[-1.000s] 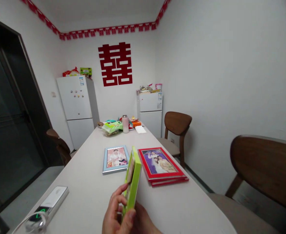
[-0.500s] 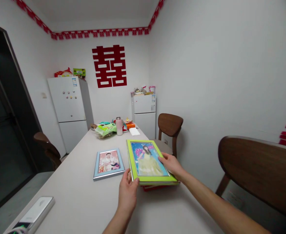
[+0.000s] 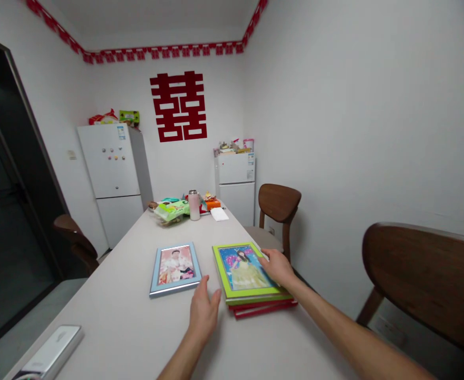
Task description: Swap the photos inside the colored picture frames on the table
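Observation:
A lime-green picture frame (image 3: 251,272) lies on top of a red frame or frames (image 3: 263,307), with the red edge showing below it. My right hand (image 3: 277,268) grips its right side, thumb over the top; the other fingers are partly hidden. My left hand (image 3: 205,309) is off the green frame, fingers apart and holding nothing. It is close to the lower right corner of a light-blue picture frame (image 3: 175,266), which lies flat on the white table (image 3: 137,322).
A silver-white device (image 3: 52,351) lies at the table's near left edge. Toward the far end are a pink bottle (image 3: 194,206), a green snack bag (image 3: 172,211) and white paper (image 3: 219,214). Wooden chairs (image 3: 279,203) stand along the right side, another (image 3: 74,237) on the left.
The green frame has come down onto the red stack, which now shows more. My left hand has let go of it and opened beside the blue frame. My right hand stays at its right side.

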Available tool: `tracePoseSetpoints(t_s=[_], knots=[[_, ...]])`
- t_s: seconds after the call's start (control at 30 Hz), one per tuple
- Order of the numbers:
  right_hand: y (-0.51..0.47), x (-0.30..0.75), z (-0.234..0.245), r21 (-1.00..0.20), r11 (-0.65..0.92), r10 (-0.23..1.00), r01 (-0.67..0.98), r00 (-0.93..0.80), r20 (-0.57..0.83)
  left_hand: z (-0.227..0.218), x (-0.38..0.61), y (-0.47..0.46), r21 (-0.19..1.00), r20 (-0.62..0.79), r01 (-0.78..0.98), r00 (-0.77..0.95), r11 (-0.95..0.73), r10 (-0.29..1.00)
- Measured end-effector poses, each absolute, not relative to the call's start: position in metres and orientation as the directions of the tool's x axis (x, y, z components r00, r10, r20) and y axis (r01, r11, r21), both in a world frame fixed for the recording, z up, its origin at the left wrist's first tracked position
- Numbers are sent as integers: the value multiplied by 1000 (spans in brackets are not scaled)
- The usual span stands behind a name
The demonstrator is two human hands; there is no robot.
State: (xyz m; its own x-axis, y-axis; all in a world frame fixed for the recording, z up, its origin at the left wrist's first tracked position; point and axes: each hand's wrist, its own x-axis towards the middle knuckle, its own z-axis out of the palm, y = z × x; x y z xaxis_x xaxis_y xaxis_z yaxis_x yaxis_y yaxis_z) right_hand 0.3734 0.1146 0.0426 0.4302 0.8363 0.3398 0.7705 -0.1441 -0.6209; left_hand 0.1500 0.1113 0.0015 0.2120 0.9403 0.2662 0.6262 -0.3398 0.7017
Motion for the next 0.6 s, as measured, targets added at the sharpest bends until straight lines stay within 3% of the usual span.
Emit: tracePoseSetpoints(t_s=[0.17, 0.27, 0.47, 0.6], knots=[[80, 287, 36, -596, 177, 889, 783, 133, 439, 10, 97, 140, 417, 252, 847, 240, -329, 938], [60, 237, 20, -597, 429, 839, 678, -53, 542, 11, 80, 140, 266, 215, 884, 335, -385, 917], [41, 219, -4, -570, 338, 888, 749, -52, 458, 8, 57, 84, 95, 174, 824, 539, -559, 824], [30, 227, -6, -563, 295, 915, 772, -58, 400, -11, 25, 37, -1, 274, 699, 688, -715, 672]])
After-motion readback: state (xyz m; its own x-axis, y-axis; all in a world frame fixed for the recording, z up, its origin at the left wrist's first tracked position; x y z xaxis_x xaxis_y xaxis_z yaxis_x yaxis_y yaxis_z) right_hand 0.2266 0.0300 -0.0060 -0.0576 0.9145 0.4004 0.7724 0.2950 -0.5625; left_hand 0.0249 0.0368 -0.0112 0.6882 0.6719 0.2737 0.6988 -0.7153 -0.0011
